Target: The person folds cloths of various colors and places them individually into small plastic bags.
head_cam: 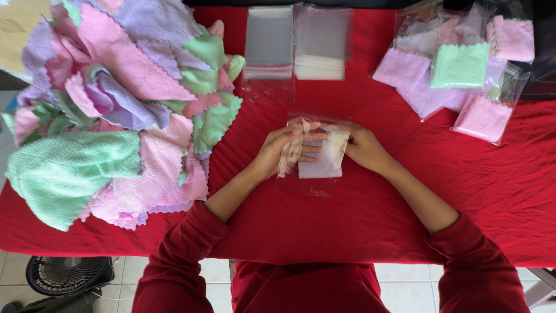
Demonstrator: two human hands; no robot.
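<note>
Closest in, two red sleeves reach forward over the near edge of the tabletop (pixel 359 226), which is draped in red cloth. Down at floor level on the left, a dark fan (pixel 68 275) sits on the tiles. Up at the middle now: the left hand (pixel 282 150) has its fingers curled, pinching the edge of a clear plastic bag (pixel 315 152), and the right hand (pixel 362 147) grips the bag's other side, fingers closed on it. Inside that bag is a folded pale lilac cloth (pixel 321 163), lying at mid-tabletop between both hands. To the left, a big heap of loose cloths (pixel 116 110) in pink, lilac and mint green. Farther back, stacks of empty clear bags (pixel 295 43). Far right, a pile of bagged cloths (pixel 463 69).
</note>
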